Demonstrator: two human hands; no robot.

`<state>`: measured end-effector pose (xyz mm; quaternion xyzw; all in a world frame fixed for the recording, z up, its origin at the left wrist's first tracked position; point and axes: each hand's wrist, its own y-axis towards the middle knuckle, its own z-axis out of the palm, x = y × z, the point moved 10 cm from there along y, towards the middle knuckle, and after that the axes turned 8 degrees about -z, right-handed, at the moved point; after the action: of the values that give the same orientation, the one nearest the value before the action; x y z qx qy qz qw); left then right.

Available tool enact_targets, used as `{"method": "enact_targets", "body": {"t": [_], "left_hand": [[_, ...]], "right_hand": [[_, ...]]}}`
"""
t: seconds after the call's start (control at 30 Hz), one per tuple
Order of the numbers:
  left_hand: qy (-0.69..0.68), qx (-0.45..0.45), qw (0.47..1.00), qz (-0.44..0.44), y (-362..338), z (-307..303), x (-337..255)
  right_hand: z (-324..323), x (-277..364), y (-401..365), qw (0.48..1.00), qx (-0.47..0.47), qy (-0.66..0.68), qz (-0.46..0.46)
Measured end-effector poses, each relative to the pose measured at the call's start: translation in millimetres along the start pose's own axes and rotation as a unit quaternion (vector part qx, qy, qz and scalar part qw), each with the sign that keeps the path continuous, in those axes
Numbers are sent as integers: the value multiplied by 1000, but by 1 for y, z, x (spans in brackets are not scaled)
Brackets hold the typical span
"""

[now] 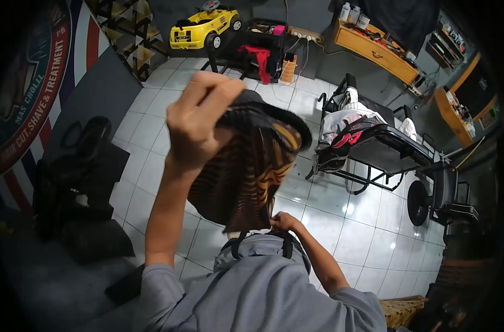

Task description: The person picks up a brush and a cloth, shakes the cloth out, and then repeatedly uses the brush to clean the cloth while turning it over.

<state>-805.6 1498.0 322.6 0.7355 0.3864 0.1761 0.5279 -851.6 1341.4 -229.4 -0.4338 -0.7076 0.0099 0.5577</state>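
left hand (194,124): gripping the bunched top of the striped cloth (243,171), holding it up high.
striped cloth: hanging in the air over the tiled floor (152,133).
right hand (284,221): pinching the cloth's lower edge, near the waist.
progress: looking early; both ends gripped, cloth not spreading flat yet.
reclining chair (373,144): standing well apart.

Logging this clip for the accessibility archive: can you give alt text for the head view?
The left hand holds up a dark, orange-striped cloth while the right hand pinches its lower edge, above a white tiled floor. A yellow toy car stands at the back.
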Motion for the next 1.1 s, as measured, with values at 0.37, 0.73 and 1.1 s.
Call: {"method": "enact_targets", "body": {"t": [0.37, 0.73, 1.1], "left_hand": [[-54, 297, 879, -369, -35, 58, 54], [-425, 508, 603, -444, -85, 137, -16], [-526, 71, 690, -492, -17, 18, 45]], "right_hand": [[-68, -178, -17, 952, -287, 43, 96], [-139, 196, -115, 829, -326, 328, -314], [13, -211, -14, 961, -75, -152, 218]]}}
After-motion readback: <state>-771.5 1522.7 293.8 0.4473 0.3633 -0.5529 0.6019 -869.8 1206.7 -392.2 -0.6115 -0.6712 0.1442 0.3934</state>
